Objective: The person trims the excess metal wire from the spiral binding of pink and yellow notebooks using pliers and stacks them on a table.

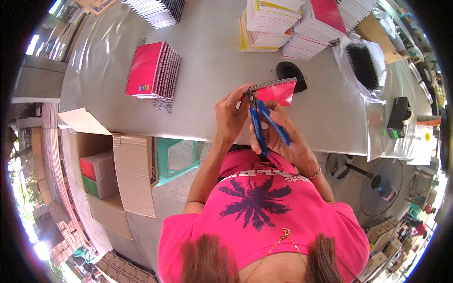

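Observation:
Just past the table's near edge, a spiral notebook with a red cover (281, 92) is held up by my left hand (231, 115), whose fingers close on the left end of its dark wire coil. Blue-handled pliers (257, 123) sit in my right hand (293, 137), their handles spread apart. The metal jaws meet the coil's left end beside my left fingertips; whether they bite on the wire I cannot tell. Behind the notebook lies a flat black rounded object (288, 70), partly covered by it.
A stack of red spiral notebooks (146, 68) stands at the left of the grey table (207, 56). Taller notebook piles (271, 26) fill the back right. Black coils (362, 66) lie on plastic wrap at the right, near a tape dispenser (400, 118). Below left is an opened carton (134, 174).

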### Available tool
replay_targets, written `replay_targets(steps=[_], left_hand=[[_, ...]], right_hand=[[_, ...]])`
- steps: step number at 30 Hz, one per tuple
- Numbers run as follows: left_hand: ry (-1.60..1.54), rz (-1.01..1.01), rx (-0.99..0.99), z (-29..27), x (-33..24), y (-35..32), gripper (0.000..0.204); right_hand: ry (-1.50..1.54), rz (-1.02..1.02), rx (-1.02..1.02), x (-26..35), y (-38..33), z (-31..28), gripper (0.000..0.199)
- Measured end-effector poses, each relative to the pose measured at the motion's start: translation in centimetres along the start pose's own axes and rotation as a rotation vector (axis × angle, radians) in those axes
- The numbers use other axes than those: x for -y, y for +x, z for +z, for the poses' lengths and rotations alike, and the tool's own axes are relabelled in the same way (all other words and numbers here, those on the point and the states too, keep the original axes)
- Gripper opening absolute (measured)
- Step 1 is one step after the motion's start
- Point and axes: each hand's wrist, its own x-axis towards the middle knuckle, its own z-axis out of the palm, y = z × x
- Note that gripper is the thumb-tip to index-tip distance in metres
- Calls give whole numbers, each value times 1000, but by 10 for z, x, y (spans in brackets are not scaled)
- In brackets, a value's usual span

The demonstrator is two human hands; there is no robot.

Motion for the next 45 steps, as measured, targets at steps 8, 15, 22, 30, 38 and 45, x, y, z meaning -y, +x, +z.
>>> replay_targets(steps=[8,15,22,30,38,45], left_hand=[[-8,-16,-430,-76,-36,30,22],[-54,42,-562,-190,-33,82,36],[213,51,-330,-221,-40,145,42],[454,-37,249,-211,-5,188,43],[917,188,189,-193,43,165,37],[990,7,-72,-186,46,134,46]], right_hand=[[-1565,-368,-387,47,-34,-51,43],[-1845,-369,-886,60,-51,-102,43],[-1911,-425,-956,49,-47,-101,42],[-1901,-562,-1024,48,-61,-123,37],[-1903,-587,-1137,53,-61,-136,27],[-1707,-764,-1172,60,-52,-130,18]])
